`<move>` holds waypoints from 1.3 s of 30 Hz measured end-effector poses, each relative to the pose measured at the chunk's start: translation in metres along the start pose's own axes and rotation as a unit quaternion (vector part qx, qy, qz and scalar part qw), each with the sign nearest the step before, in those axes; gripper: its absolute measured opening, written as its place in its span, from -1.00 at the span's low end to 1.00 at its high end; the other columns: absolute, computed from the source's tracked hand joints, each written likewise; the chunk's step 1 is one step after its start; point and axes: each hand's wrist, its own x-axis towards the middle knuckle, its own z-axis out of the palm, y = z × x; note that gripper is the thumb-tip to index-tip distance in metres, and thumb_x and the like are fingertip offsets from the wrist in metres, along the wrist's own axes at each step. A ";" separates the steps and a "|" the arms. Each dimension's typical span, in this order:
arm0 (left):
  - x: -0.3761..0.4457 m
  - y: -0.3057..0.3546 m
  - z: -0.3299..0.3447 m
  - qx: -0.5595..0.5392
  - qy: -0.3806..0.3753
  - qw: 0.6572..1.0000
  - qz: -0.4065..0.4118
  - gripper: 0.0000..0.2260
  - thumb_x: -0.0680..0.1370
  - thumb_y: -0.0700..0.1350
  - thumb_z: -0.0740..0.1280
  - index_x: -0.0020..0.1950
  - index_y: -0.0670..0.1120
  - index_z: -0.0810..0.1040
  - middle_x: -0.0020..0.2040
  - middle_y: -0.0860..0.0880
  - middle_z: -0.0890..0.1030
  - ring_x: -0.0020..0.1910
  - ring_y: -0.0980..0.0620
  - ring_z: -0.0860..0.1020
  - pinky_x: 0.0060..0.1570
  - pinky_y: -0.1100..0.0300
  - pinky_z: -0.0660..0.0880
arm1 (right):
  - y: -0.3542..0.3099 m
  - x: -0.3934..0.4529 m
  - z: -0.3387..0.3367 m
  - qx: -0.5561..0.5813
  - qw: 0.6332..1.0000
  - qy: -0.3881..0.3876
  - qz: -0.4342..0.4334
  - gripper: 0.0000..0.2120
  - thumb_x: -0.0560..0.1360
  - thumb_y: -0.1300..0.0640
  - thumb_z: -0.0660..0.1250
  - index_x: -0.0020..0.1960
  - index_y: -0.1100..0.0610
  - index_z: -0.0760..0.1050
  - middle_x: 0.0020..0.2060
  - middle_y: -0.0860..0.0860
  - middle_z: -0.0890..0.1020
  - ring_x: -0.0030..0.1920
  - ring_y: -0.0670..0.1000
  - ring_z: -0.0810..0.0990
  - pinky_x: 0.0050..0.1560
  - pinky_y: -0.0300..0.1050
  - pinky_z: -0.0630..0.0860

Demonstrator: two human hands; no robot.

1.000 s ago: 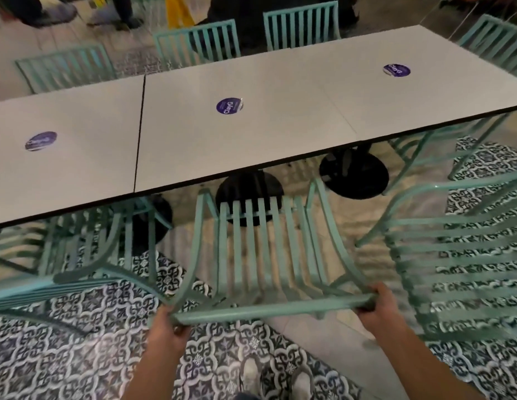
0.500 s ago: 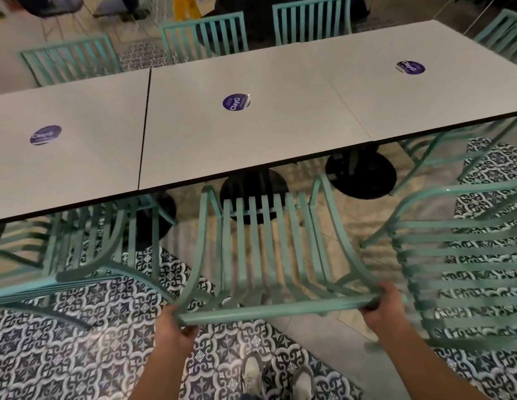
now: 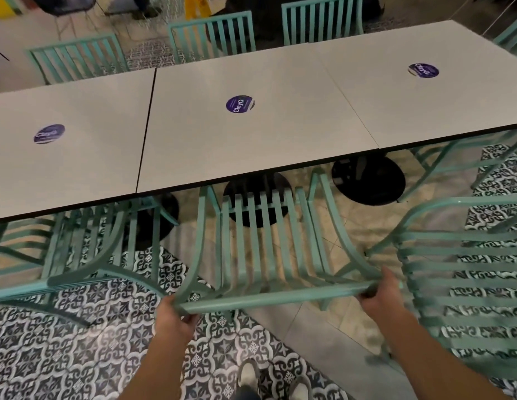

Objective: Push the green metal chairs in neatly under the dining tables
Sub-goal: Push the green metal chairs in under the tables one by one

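Note:
A green metal slatted chair (image 3: 266, 249) stands in front of me with its front edge just under the near edge of the middle white table (image 3: 251, 134). My left hand (image 3: 175, 316) grips the left end of its top back rail. My right hand (image 3: 380, 295) grips the right end of the same rail. Another green chair (image 3: 78, 249) on the left sits partly under the left table (image 3: 64, 157). A third green chair (image 3: 465, 284) on the right stands out from the right table (image 3: 419, 90), turned at an angle.
Three green chairs (image 3: 211, 36) line the far side of the tables. Black round table bases (image 3: 369, 177) sit on the floor under the tops. Purple round stickers (image 3: 240, 103) mark each table. The floor is patterned tile; my shoes (image 3: 248, 376) show below.
The chair has slid a little forward toward the middle table, and my view has moved closer with it. Both hands keep the same grip on the back rail.

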 end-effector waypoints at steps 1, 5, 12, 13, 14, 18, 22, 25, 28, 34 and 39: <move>0.000 0.001 0.005 -0.004 0.002 1.000 -0.001 -0.64 0.61 -0.10 0.23 0.39 -0.15 0.34 0.29 -0.22 0.45 0.15 -0.20 0.49 0.21 -0.11 0.49 | -0.003 0.002 0.006 -0.003 1.000 -0.008 0.000 -0.61 0.52 -0.08 0.34 0.24 0.10 0.44 0.21 0.10 0.56 -0.01 0.14 0.59 0.06 0.15 0.53; 0.011 0.005 0.024 -0.020 0.007 1.000 -0.007 -0.62 0.60 -0.09 0.26 0.39 -0.16 0.32 0.27 -0.21 0.45 0.18 -0.20 0.50 0.20 -0.11 0.50 | -0.010 0.014 0.027 -0.016 1.000 -0.003 -0.007 -0.55 0.53 -0.08 0.33 0.34 0.10 0.40 0.24 0.10 0.54 0.01 0.14 0.57 0.19 0.14 0.51; 0.030 0.027 0.054 -0.023 0.016 1.000 -0.011 -0.75 0.61 -0.09 0.27 0.25 -0.13 0.40 0.14 -0.19 0.50 0.15 -0.17 0.53 0.19 -0.10 0.51 | -0.015 0.020 0.069 -0.021 1.000 -0.022 -0.005 -0.75 0.56 -0.05 0.29 0.01 0.14 0.42 0.18 0.14 0.51 0.17 0.17 0.52 0.28 0.18 0.45; 0.032 0.030 0.057 -0.023 0.015 0.999 -0.019 -0.75 0.60 -0.08 0.28 0.24 -0.13 0.42 0.13 -0.19 0.51 0.14 -0.17 0.54 0.17 -0.09 0.53 | -0.016 0.019 0.076 -0.016 1.000 -0.016 -0.011 -0.77 0.58 -0.04 0.26 -0.02 0.14 0.40 0.17 0.14 0.49 0.17 0.18 0.50 0.30 0.19 0.42; 0.035 0.033 0.060 -0.018 0.014 1.000 -0.021 -0.75 0.60 -0.08 0.28 0.24 -0.12 0.43 0.12 -0.20 0.51 0.12 -0.17 0.54 0.16 -0.08 0.54 | -0.017 0.019 0.082 -0.017 1.000 -0.009 -0.010 -0.77 0.60 -0.03 0.24 -0.03 0.14 0.40 0.17 0.14 0.48 0.16 0.18 0.49 0.30 0.19 0.42; 0.046 0.046 0.074 -0.012 0.019 1.000 -0.003 -0.82 0.60 -0.09 0.27 0.17 -0.11 0.43 0.06 -0.20 0.51 0.08 -0.17 0.56 0.13 -0.10 0.55 | -0.015 0.031 0.098 -0.038 0.999 -0.016 -0.009 -0.77 0.57 -0.04 0.27 0.05 0.12 0.43 0.23 0.13 0.50 -0.07 0.13 0.54 0.12 0.10 0.48; 0.050 0.053 0.081 -0.027 0.030 0.999 -0.020 -0.84 0.58 -0.07 0.31 -0.04 -0.15 0.42 0.05 -0.22 0.51 0.05 -0.18 0.57 0.08 -0.07 0.58 | -0.016 0.037 0.113 -0.045 0.999 -0.009 -0.022 -0.63 0.57 -0.01 0.28 0.33 0.09 0.38 0.20 0.10 0.52 -0.08 0.11 0.55 0.03 0.08 0.48; 0.057 0.056 0.090 -0.035 0.033 0.999 -0.023 -0.85 0.59 -0.08 0.28 -0.09 -0.14 0.42 0.03 -0.22 0.51 0.04 -0.17 0.57 0.11 -0.07 0.57 | -0.017 0.044 0.124 -0.052 0.998 -0.003 -0.023 -0.72 0.58 0.00 0.25 0.21 0.12 0.42 0.21 0.10 0.53 0.06 0.14 0.57 0.12 0.11 0.52; 0.057 0.057 0.097 -0.032 0.026 0.999 -0.021 -0.88 0.61 -0.09 0.26 -0.08 -0.11 0.42 0.03 -0.20 0.50 0.00 -0.16 0.56 0.11 -0.08 0.56 | -0.022 0.047 0.133 -0.055 0.998 0.008 -0.019 -0.78 0.58 0.01 0.26 0.09 0.14 0.45 0.19 0.11 0.56 0.01 0.14 0.59 0.16 0.13 0.53; 0.058 0.054 0.103 -0.026 0.041 0.999 -0.014 -0.90 0.59 -0.11 0.25 -0.08 -0.12 0.45 0.02 -0.17 0.50 0.00 -0.16 0.56 0.13 -0.10 0.55 | -0.026 0.053 0.135 -0.061 0.997 0.039 -0.023 -0.61 0.53 -0.01 0.30 0.31 0.10 0.43 0.18 0.09 0.57 0.05 0.14 0.60 0.13 0.13 0.56; 0.052 0.045 0.106 -0.045 0.051 0.998 -0.018 -0.70 0.54 -0.09 0.32 0.22 -0.19 0.45 0.15 -0.19 0.53 0.06 -0.18 0.57 0.10 -0.11 0.57 | -0.036 0.053 0.136 -0.052 0.998 0.023 -0.024 -0.86 0.56 0.03 0.25 -0.02 0.10 0.46 0.21 0.08 0.56 -0.03 0.08 0.57 0.10 0.08 0.54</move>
